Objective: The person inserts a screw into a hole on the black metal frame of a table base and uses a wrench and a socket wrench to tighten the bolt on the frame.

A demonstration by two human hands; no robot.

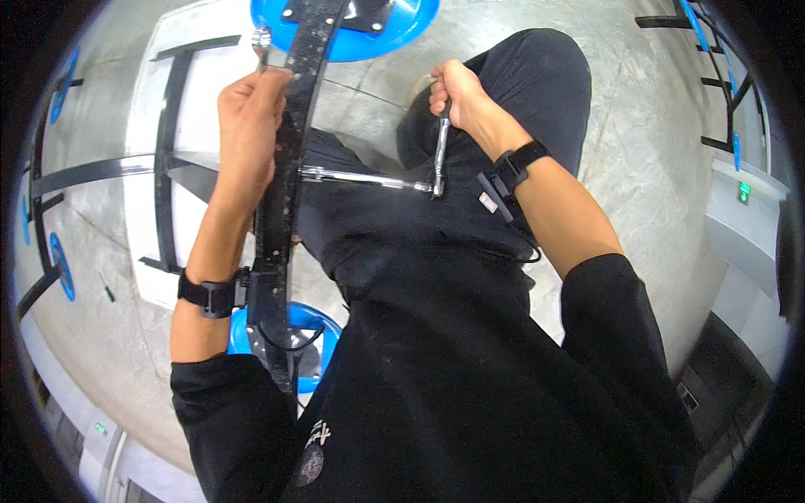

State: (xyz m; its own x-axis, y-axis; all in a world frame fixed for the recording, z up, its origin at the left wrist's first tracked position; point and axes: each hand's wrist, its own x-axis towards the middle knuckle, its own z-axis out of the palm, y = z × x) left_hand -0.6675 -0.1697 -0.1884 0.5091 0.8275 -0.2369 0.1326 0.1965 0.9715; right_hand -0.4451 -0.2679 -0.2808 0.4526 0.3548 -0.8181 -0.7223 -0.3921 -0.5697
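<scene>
A black metal beam (289, 159) with holes along it runs lengthwise, left of my lap. My left hand (250, 109) is closed at its left edge around a wrench, whose shiny ring end (262, 38) sticks out beyond the fingers. The rest of that wrench is hidden in the fist. My right hand (458, 90) grips the handle of a ratchet (441, 155) above my thigh. From the ratchet's head a chrome extension bar (369, 178) reaches left to the beam's side. Its far end meets the beam, but the fastener there cannot be made out.
Blue round discs with black plates, one far (381, 38) and one near (310, 335), sit at the beam's ends. A white board (197, 109) lies left under black crossbars (172, 159). More black frames with blue discs stand at both sides on the concrete floor (633, 109).
</scene>
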